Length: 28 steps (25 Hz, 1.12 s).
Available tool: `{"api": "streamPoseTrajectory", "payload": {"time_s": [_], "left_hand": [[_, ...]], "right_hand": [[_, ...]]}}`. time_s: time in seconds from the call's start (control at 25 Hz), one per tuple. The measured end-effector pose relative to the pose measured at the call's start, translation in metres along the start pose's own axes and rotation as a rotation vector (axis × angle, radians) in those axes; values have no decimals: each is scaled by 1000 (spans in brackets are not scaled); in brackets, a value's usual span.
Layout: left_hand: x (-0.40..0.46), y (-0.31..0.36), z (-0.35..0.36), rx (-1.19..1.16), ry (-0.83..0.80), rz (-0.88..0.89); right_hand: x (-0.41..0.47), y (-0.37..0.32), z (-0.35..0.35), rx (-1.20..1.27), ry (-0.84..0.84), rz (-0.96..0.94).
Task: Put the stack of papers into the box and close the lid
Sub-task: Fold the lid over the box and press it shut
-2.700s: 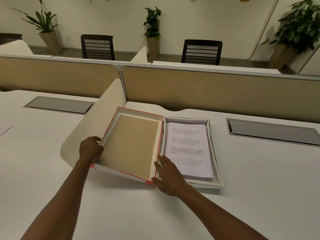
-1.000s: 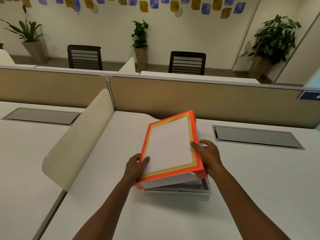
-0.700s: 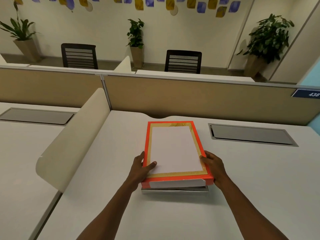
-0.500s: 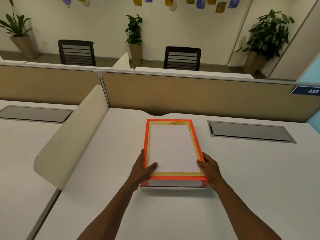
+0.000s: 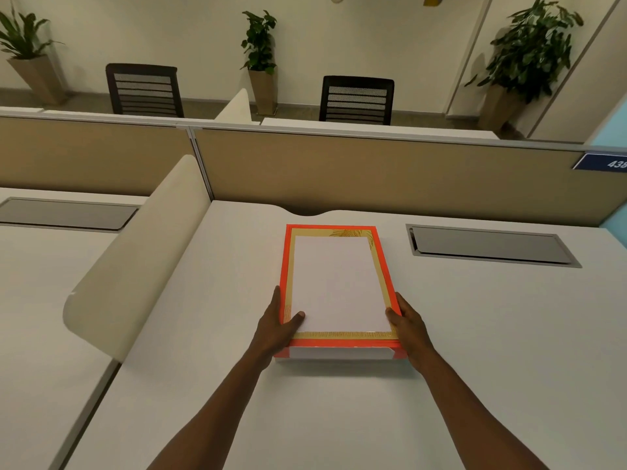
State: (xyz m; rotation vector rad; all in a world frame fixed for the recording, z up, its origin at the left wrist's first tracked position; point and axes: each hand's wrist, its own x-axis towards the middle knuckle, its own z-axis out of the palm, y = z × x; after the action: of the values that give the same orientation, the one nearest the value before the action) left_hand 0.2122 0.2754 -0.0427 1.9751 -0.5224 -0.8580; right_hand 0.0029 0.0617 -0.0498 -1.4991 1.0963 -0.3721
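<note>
Pressing down evenly, the left hand [image 5: 275,325] and right hand [image 5: 409,329] are gripping the orange-bordered cardboard lid [image 5: 336,286] at its near corners. Fingers are clasping its sides, thumbs on top, probably seating it square on the box.

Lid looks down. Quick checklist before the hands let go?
1. Lid seated on the box: ok, no gap shows along its near edge.
2. Lid square to the box: ok, no base sticks out on any visible side.
3. Papers inside: cannot tell, the lid hides the contents.
4. Left hand placement: ok, on the lid's near left corner, thumb on top.
5. Right hand placement: ok, on the near right corner, gripping the side.
6. Desk around the box free for pulling the hands back: ok, nothing lies beside them.
</note>
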Motion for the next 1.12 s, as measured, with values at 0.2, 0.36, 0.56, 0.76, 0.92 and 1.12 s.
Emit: {"api": "streamPoseTrajectory", "payload": {"time_s": [0.2,0.36,0.56,0.76,0.92,1.12], "left_hand": [[-1,-6,3,40,0,19],[3,-8,3,91,-9,14],[10,-7,1,174,47,48],[15,-5,6,178,36,70],[18,-11,5,208,48,96],[20,-16,7,369,67,146]], "right_hand": [[-9,4,7,-109,9,18],[-13,6,11,-184,21,-30],[-13,4,12,-341,32,-95],[-13,2,22,-480,74,-137],[-17,7,30,-497,148,-198],[-9,12,28,-599,111,-180]]}}
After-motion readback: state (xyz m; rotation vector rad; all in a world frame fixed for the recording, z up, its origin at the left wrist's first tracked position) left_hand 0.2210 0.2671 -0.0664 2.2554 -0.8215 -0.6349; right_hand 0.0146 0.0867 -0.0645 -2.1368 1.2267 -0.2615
